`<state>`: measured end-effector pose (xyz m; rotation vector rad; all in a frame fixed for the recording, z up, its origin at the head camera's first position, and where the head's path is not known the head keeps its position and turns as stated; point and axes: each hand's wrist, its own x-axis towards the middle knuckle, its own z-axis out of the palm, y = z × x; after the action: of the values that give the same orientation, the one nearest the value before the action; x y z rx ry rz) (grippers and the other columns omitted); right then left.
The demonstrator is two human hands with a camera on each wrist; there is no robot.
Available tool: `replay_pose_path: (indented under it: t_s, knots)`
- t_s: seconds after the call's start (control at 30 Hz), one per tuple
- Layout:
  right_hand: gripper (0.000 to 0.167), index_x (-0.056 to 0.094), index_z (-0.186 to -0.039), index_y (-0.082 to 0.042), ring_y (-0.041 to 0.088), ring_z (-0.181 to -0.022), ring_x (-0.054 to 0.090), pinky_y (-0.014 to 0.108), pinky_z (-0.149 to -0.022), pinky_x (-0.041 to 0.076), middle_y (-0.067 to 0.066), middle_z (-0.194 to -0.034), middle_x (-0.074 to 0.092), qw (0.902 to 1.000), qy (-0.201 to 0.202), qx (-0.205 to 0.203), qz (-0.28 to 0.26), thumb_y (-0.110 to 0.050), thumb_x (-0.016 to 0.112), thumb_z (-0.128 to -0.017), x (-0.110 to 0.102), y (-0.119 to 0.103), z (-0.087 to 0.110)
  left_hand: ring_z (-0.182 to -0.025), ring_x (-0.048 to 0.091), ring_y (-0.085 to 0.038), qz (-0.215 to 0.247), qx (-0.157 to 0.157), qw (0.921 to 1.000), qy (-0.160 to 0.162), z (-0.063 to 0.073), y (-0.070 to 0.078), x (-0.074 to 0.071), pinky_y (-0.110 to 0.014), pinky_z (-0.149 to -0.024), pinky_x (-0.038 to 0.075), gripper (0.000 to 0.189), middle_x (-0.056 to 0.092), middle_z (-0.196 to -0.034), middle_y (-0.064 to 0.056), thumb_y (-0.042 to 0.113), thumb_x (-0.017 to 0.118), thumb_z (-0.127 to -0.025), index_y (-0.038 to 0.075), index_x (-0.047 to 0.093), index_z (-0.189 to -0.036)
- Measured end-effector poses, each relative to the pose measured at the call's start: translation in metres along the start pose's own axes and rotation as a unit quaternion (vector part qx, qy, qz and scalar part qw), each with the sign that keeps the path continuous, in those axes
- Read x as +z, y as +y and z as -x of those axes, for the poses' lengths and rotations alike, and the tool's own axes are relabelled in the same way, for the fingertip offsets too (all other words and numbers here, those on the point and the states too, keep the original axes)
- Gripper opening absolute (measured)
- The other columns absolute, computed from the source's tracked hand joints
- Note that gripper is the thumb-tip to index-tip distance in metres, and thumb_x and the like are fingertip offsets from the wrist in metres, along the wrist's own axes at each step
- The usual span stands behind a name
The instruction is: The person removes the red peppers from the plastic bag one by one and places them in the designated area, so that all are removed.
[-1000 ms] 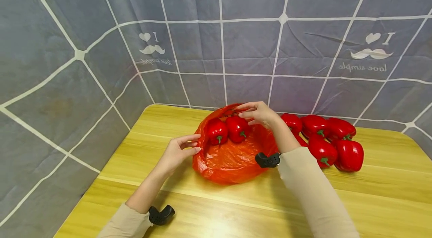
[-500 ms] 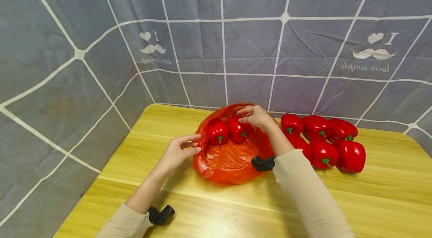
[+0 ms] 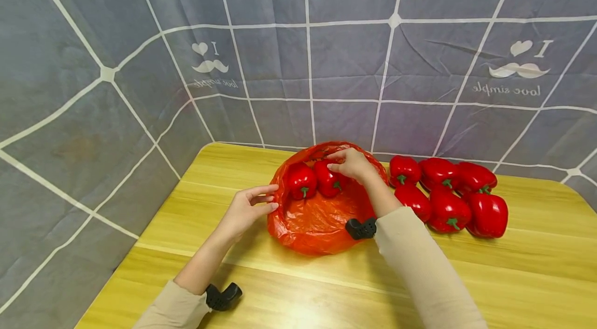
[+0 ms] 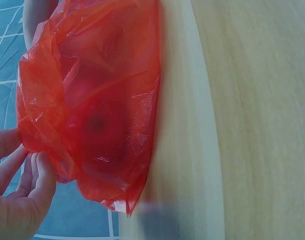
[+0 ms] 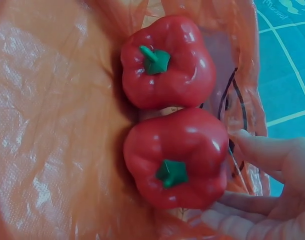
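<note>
A red plastic bag point(image 3: 322, 241) lies open-mouthed on the table, with two glossy red bell peppers inside. The left hand point(image 3: 247, 210) holds the bag's left rim between thumb and fingers; in the left wrist view its fingertips point(image 4: 41, 162) are at the bag's crumpled edge. Reaching in over the far right rim, the right hand point(image 3: 353, 166) has thumb and fingers at the sides of the right-hand bell pepper point(image 3: 328, 179). Its green stem shows in the right wrist view, where the other bell pepper point(image 5: 167, 62) lies right against it.
Several more red bell peppers point(image 3: 449, 210) are grouped on the table just right of the bag. Behind the wooden table point(image 3: 298, 292) hangs a grey curtain point(image 3: 345, 65) with white lines. A black wrist device point(image 3: 361, 228) on the right arm overlaps the bag's near rim.
The right hand has moved left and inward onto the right-hand bell pepper, its fingers drawing closer to it. The left hand stays on the bag's rim, and both peppers inside keep their places.
</note>
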<state>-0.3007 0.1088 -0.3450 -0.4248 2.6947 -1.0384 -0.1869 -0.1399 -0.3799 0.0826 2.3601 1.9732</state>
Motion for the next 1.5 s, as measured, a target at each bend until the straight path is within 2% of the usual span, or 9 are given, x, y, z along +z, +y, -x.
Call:
replay_pose_path:
  t_s: [0.13,0.27,0.33,0.4,0.5,0.67,0.8,1.07,1.5]
  knots:
    - [0.038,0.058,-0.123,0.0,0.039,-0.119,0.046,0.047,-0.101,0.037,0.023,-0.127,0.053,0.9998,-0.014,0.001,0.01,-0.011,0.063,-0.088,0.0,0.002,0.002,-0.102,0.056,-0.028,-0.001,0.003,1.0,0.0,0.0,0.0,0.0,-0.02,-0.075,0.051,0.04,0.057,-0.117,-0.02,-0.006,0.064,-0.083,-0.008,0.056,-0.122]
    - [0.039,0.058,-0.124,0.001,0.038,-0.12,0.044,0.045,-0.1,0.037,0.024,-0.13,0.05,0.9995,-0.025,0.014,-0.013,-0.009,0.064,-0.087,0.001,0.006,0.004,-0.101,0.056,-0.028,-0.001,0.003,1.0,0.001,0.001,-0.002,-0.001,-0.019,-0.075,0.051,0.04,0.057,-0.117,-0.021,-0.006,0.064,-0.083,-0.008,0.056,-0.122]
    - [0.04,0.057,-0.125,0.0,0.036,-0.114,0.046,0.041,-0.094,0.042,0.024,-0.131,0.048,0.9989,-0.03,0.025,-0.027,-0.009,0.064,-0.087,0.001,0.007,0.005,-0.101,0.056,-0.028,-0.003,0.002,1.0,0.001,0.001,-0.003,-0.001,-0.019,-0.075,0.051,0.04,0.057,-0.117,-0.021,-0.006,0.064,-0.083,-0.008,0.056,-0.122]
    - [0.041,0.057,-0.126,-0.001,0.031,-0.096,0.05,0.033,-0.08,0.046,0.024,-0.126,0.051,0.9979,-0.036,0.033,-0.044,-0.009,0.064,-0.087,0.002,0.009,0.006,-0.101,0.056,-0.028,-0.004,0.002,1.0,0.0,0.002,-0.004,-0.001,-0.019,-0.075,0.051,0.04,0.057,-0.117,-0.021,-0.005,0.064,-0.083,-0.008,0.056,-0.122]
    - [0.043,0.053,-0.129,-0.001,0.027,-0.091,0.05,0.03,-0.076,0.049,0.024,-0.126,0.05,0.9935,-0.054,0.045,-0.09,-0.009,0.063,-0.088,0.004,0.012,0.007,-0.101,0.056,-0.028,-0.006,0.003,1.0,0.0,0.002,-0.004,-0.001,-0.019,-0.075,0.051,0.04,0.057,-0.117,-0.021,-0.005,0.064,-0.083,-0.008,0.057,-0.122]
    - [0.046,0.049,-0.133,-0.001,0.032,-0.109,0.052,0.044,-0.091,0.047,0.024,-0.133,0.045,0.9844,-0.075,0.061,-0.147,-0.007,0.061,-0.089,0.006,0.016,0.01,-0.1,0.056,-0.027,-0.002,0.005,1.0,0.001,0.002,-0.006,0.001,-0.018,-0.074,0.051,0.04,0.057,-0.118,-0.021,-0.006,0.064,-0.082,-0.008,0.056,-0.122]
    - [0.047,0.047,-0.134,-0.001,0.028,-0.101,0.054,0.042,-0.089,0.049,0.024,-0.131,0.047,0.9819,-0.08,0.06,-0.161,-0.005,0.06,-0.089,0.006,0.017,0.011,-0.1,0.056,-0.025,0.002,0.007,1.0,0.004,0.002,-0.006,0.001,-0.017,-0.075,0.05,0.04,0.056,-0.12,-0.021,-0.007,0.064,-0.082,-0.009,0.056,-0.122]
    - [0.047,0.049,-0.133,-0.002,0.018,-0.079,0.052,0.028,-0.069,0.051,0.02,-0.114,0.057,0.9789,-0.074,0.061,-0.18,-0.004,0.061,-0.088,0.008,0.02,0.016,-0.1,0.056,-0.025,0.001,0.004,1.0,0.008,0.002,-0.008,0.002,-0.017,-0.075,0.05,0.04,0.056,-0.119,-0.02,-0.007,0.063,-0.082,-0.008,0.057,-0.122]
    - [0.05,0.048,-0.134,-0.002,0.024,-0.086,0.056,0.041,-0.079,0.053,0.024,-0.123,0.051,0.975,-0.077,0.065,-0.198,-0.008,0.064,-0.088,0.012,0.023,0.022,-0.1,0.057,-0.026,-0.01,0.011,0.9999,0.008,0.002,-0.005,0.002,-0.019,-0.075,0.051,0.04,0.061,-0.112,-0.019,-0.006,0.064,-0.082,-0.006,0.057,-0.122]
